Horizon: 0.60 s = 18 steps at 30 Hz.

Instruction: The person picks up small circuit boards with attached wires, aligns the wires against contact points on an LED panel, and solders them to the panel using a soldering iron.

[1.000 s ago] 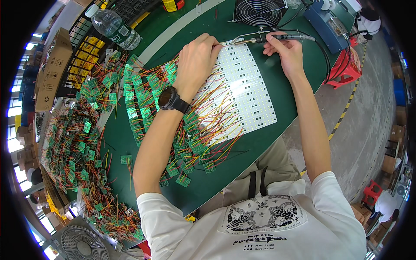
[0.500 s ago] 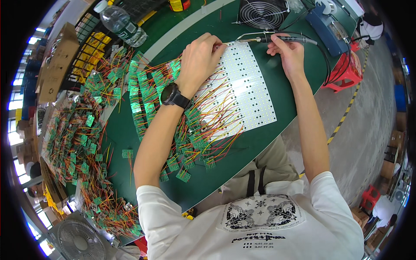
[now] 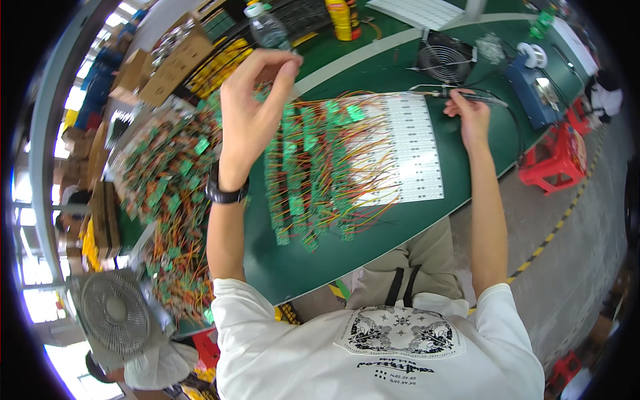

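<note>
My right hand (image 3: 471,115) is closed round the handle of a soldering iron (image 3: 460,94), whose tip points left at the far edge of a white LED panel (image 3: 420,153). Red and yellow wires (image 3: 377,157) run across the panel's left part from rows of small green circuit boards (image 3: 295,173). My left hand (image 3: 250,107), with a dark watch (image 3: 227,195) on its wrist, is raised over the left side of these rows. Its thumb and forefinger meet in a pinch; anything between them is too small to make out.
A heap of wired green boards (image 3: 177,180) lies at the left. Beyond stand a water bottle (image 3: 269,30), a yellow container (image 3: 343,19), a small black fan (image 3: 445,61) and a blue soldering unit (image 3: 533,90). A red stool (image 3: 555,157) stands right of the table (image 3: 293,277).
My left hand has left the panel's far edge and moved left and up, over the boards. My right hand still holds the soldering iron near that edge. The whole view has shifted.
</note>
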Motion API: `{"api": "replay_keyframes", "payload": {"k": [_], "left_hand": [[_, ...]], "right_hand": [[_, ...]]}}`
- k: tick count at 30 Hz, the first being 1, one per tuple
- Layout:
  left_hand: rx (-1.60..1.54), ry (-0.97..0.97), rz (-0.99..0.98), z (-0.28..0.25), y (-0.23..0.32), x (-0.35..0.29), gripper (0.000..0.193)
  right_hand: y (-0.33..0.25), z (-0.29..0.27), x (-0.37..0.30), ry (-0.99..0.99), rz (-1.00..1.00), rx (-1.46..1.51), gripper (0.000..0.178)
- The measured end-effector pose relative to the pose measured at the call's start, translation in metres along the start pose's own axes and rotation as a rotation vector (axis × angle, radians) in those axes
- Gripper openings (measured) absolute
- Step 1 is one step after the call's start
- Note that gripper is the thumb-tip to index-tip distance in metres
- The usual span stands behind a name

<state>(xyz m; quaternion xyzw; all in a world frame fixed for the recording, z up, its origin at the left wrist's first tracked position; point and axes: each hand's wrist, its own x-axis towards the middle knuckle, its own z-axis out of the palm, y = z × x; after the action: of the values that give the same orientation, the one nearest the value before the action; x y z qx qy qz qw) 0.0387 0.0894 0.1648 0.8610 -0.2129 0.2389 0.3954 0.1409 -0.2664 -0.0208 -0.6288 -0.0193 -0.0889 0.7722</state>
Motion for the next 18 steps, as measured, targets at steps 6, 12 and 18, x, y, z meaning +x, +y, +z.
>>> {"api": "replay_keyframes", "payload": {"k": [6,12,18], "left_hand": [[0.652,-0.035,-0.64,-0.062,-0.031,-0.139,0.019],[0.451,-0.142,-0.59,-0.082,-0.074,-0.219,0.029],[0.109,-0.305,-0.704,-0.097,-0.081,-0.208,0.018]], "right_hand": [[0.003,-0.008,0.004,-0.024,-0.012,0.045,0.022],[0.003,-0.002,0.004,-0.03,0.003,0.051,0.022],[0.004,-0.003,0.0,-0.044,0.001,0.091,0.02]]}}
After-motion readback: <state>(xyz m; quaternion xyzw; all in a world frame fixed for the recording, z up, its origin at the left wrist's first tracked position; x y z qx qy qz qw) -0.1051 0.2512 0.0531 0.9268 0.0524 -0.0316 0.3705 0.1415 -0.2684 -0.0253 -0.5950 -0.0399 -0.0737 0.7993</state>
